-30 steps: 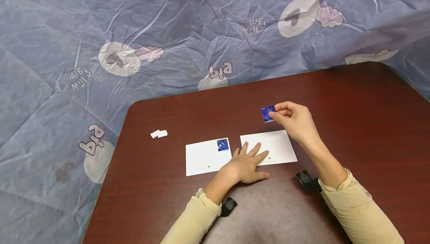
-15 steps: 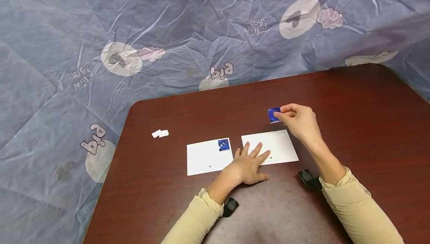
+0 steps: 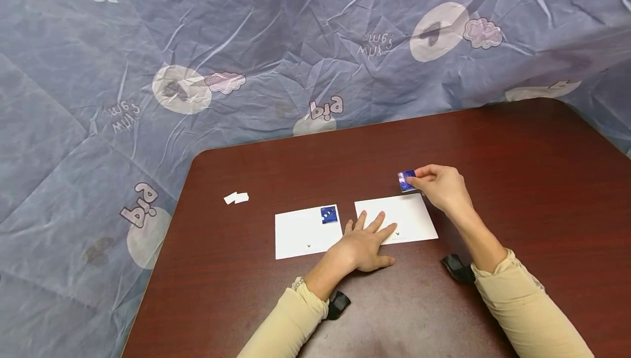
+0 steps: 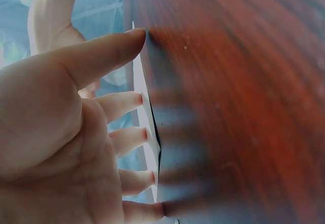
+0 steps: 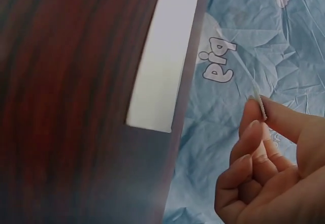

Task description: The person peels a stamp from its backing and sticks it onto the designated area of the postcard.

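My right hand [image 3: 446,189] pinches a small blue postage stamp [image 3: 405,182] between thumb and fingers, in the air just beyond the far edge of a white envelope [image 3: 411,213]. From the right wrist view the stamp [image 5: 260,104] appears edge-on, thin and slightly bent, apart from the envelope [image 5: 160,76]. Spread fingers of my left hand [image 3: 362,247] rest on that envelope's near left part; its thumb lies off the paper. In the left wrist view the fingertips touch the envelope [image 4: 138,79]. To the left lies a second envelope [image 3: 298,233], with a blue stamp [image 3: 328,215] at its upper right corner.
Two small white paper scraps [image 3: 236,198] lie at the left of the dark red-brown table [image 3: 222,287]. A wrinkled blue printed cloth [image 3: 276,46] hangs behind the table's far edge. Black wrist straps show below both sleeves.
My right hand has moved right, then lowered toward the right envelope's far edge, and the stamp has tilted, catching a glint. The left hand stays on the envelope.
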A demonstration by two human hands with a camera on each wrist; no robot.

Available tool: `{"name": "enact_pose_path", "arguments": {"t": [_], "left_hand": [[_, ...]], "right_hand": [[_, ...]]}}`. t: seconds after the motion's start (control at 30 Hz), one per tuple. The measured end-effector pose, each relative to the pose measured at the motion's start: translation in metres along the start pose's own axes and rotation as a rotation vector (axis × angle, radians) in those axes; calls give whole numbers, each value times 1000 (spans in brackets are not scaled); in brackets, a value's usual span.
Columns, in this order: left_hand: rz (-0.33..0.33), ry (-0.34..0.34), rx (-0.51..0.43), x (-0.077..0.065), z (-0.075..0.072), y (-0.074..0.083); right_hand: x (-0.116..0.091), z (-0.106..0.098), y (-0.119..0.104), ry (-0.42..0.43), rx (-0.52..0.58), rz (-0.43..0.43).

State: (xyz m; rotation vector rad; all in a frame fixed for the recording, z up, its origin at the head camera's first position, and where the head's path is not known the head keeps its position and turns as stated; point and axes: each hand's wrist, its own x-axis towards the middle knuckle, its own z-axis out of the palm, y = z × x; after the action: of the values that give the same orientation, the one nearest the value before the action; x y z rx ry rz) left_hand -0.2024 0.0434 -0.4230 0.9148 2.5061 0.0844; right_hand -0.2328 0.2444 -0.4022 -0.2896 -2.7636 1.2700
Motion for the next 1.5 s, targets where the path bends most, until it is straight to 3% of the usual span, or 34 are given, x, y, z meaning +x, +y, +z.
{"name": "enact_pose_path", "arguments": {"t": [0.63, 1.17, 1.5], "left_hand": [[-22, -18, 9, 0, -2, 2], [-15, -6, 22, 0, 0, 1], [-21, -11, 36, 1, -1, 1]], "right_hand": [[-3, -4, 12, -186, 103, 102], [4, -6, 25, -315, 80, 187], [7, 0, 29, -349, 36, 182]]}}
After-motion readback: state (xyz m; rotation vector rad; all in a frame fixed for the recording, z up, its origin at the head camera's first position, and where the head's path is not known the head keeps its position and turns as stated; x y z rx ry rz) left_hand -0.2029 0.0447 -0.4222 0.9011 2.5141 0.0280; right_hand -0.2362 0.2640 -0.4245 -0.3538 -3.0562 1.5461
